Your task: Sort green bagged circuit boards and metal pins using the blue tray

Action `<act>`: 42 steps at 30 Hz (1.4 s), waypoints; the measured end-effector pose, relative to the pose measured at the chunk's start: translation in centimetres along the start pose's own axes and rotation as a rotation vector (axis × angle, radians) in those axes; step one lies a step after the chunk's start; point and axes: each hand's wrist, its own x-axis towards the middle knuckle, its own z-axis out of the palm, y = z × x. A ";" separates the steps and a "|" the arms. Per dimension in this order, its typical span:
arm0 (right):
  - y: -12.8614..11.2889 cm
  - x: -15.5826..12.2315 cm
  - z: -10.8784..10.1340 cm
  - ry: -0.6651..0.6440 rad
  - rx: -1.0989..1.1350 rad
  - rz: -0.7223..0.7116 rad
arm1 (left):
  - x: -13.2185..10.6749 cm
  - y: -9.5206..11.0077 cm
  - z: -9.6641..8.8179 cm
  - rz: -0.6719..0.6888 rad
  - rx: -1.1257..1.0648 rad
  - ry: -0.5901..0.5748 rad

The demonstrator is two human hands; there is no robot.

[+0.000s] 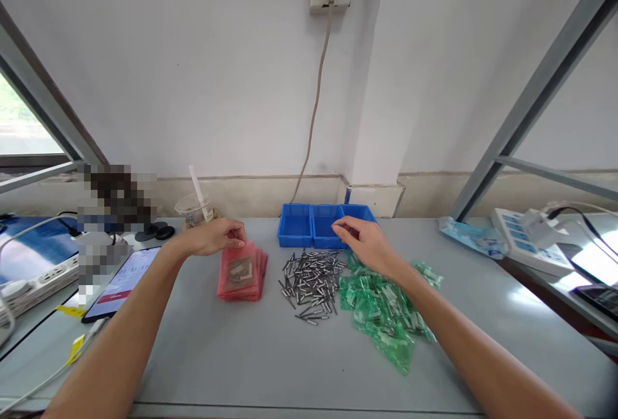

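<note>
My left hand (pixel 223 237) is closed, its thumb and fingers pinching the top edge of a red plastic bag (pixel 240 271) on a stack of such bags. Over the front of three joined blue bins (pixel 294 241) is my right hand (pixel 364 242), with thumb and forefinger close together; whatever they hold, if anything, is too small to make out. A loose pile of thin metal pins (pixel 313 280) lies between the hands. Green plastic bags (pixel 386 306) with metal parts inside lie beneath and beside my right wrist.
A phone (pixel 126 280) showing a timer lies on the left, near a white power strip (pixel 41 284). A plastic cup with a straw (pixel 194 208) stands behind my left hand. On the right are a blue packet (pixel 473 237) and another power strip (pixel 524 239).
</note>
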 end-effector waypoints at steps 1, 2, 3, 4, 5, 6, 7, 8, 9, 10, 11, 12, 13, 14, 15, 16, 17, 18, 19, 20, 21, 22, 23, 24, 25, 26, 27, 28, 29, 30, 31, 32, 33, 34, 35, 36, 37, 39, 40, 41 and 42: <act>0.1 -0.1 0.0 0.005 0.012 -0.001 | -0.1 0.0 -0.3 0.003 -0.025 0.006; 0.1 -0.1 0.0 0.006 0.023 0.000 | -0.2 0.1 -0.5 0.001 -0.055 0.010; 0.1 -0.2 0.0 0.002 0.035 0.003 | -0.2 0.2 -0.7 -0.005 -0.087 0.015; 0.0 -0.3 0.0 -0.011 0.049 0.007 | -0.3 0.3 -0.9 -0.009 -0.117 0.023; -0.1 -0.4 0.1 -0.028 0.065 0.009 | -0.3 0.5 -1.0 -0.011 -0.140 0.034; -0.2 -0.5 0.1 -0.046 0.081 0.008 | -0.4 0.7 -1.1 -0.006 -0.154 0.049; -0.4 -0.6 0.2 -0.068 0.097 0.003 | -0.4 1.1 -1.1 0.007 -0.163 0.064; -0.7 -0.8 0.3 -0.091 0.112 -0.002 | -0.3 1.5 -1.1 0.023 -0.167 0.073; -1.0 -0.9 0.4 -0.116 0.126 -0.004 | -0.3 2.0 -1.1 0.038 -0.167 0.080; -1.4 -1.1 0.5 -0.145 0.139 -0.001 | -0.3 2.7 -0.9 0.058 -0.169 0.084; -1.8 -1.2 0.7 -0.178 0.151 0.004 | -0.3 3.5 -0.8 0.087 -0.172 0.106; -2.2 -1.4 0.8 -0.211 0.167 0.011 | -0.3 4.4 -0.5 0.124 -0.184 0.123; -2.7 -1.5 1.0 -0.238 0.192 0.013 | -0.3 5.4 -0.1 0.164 -0.203 0.146; -3.1 -1.7 1.2 -0.253 0.229 0.010 | -0.3 6.5 0.3 0.204 -0.223 0.173; -3.6 -1.9 1.5 -0.260 0.282 0.004 | -0.2 7.6 0.9 0.246 -0.244 0.207; -4.0 -2.0 1.7 -0.253 0.350 -0.002 | -0.2 8.7 1.6 0.283 -0.255 0.229; -4.4 -2.1 2.0 -0.246 0.420 -0.006 | -0.1 9.7 2.3 0.322 -0.276 0.272; -4.6 -2.2 2.4 -0.237 0.483 -0.004 | 0.0 10.6 3.1 0.361 -0.293 0.315; -4.8 -2.3 2.7 -0.216 0.535 0.002 | 0.1 11.3 4.0 0.390 -0.299 0.355; -4.8 -2.4 3.0 -0.191 0.576 0.009 | 0.3 11.8 4.8 0.414 -0.301 0.396; -4.7 -2.4 3.2 -0.162 0.610 0.018 | 0.4 12.1 5.7 0.432 -0.291 0.427; -4.5 -2.4 3.4 -0.135 0.642 0.028 | 0.6 12.1 6.4 0.436 -0.285 0.473; -4.2 -2.4 3.5 -0.112 0.673 0.040 | 0.7 11.9 7.1 0.436 -0.277 0.545; -3.9 -2.4 3.6 -0.098 0.706 0.055 | 0.9 11.6 7.8 0.426 -0.260 0.617; -3.6 -2.4 3.7 -0.089 0.741 0.072 | 1.0 11.1 8.3 0.428 -0.231 0.676; -3.3 -2.4 3.7 -0.082 0.777 0.089 | 1.1 10.6 8.7 0.454 -0.181 0.705; -3.0 -2.4 3.7 -0.077 0.811 0.105 | 1.2 10.1 9.1 0.500 -0.113 0.703; -2.8 -2.4 3.7 -0.073 0.846 0.116 | 1.3 9.7 9.5 0.540 -0.043 0.697; -2.6 -2.5 3.7 -0.072 0.878 0.123 | 1.4 9.4 9.8 0.561 0.023 0.695; -2.5 -2.6 3.7 -0.074 0.903 0.128 | 1.5 9.2 10.1 0.571 0.073 0.702; -2.5 -2.6 3.7 -0.076 0.914 0.130 | 1.6 9.2 10.5 0.570 0.099 0.715; -2.5 -2.7 3.7 -0.081 0.911 0.130 | 1.7 9.2 10.8 0.562 0.099 0.731; -2.6 -2.8 3.7 -0.083 0.894 0.130 | 1.8 9.4 11.1 0.555 0.075 0.747; -2.6 -2.9 3.7 -0.081 0.869 0.134 | 1.8 9.6 11.3 0.550 0.033 0.761; -2.7 -3.0 3.7 -0.078 0.843 0.142 | 1.9 9.8 11.6 0.546 -0.019 0.771; -2.8 -3.0 3.7 -0.074 0.829 0.154 | 1.9 10.1 11.8 0.539 -0.075 0.772; -2.8 -3.1 3.7 -0.075 0.833 0.169 | 1.9 10.2 11.9 0.520 -0.135 0.763; -2.8 -3.1 3.6 -0.090 0.882 0.199 | 2.0 10.4 12.1 0.430 -0.262 0.717; -2.8 -3.1 3.6 -0.095 0.910 0.208 | 2.1 10.5 12.1 0.370 -0.332 0.682; -2.7 -3.1 3.6 -0.095 0.926 0.212 | 2.2 10.5 12.2 0.317 -0.406 0.643; -2.7 -3.1 3.7 -0.090 0.922 0.215 | 2.3 10.4 12.3 0.282 -0.480 0.605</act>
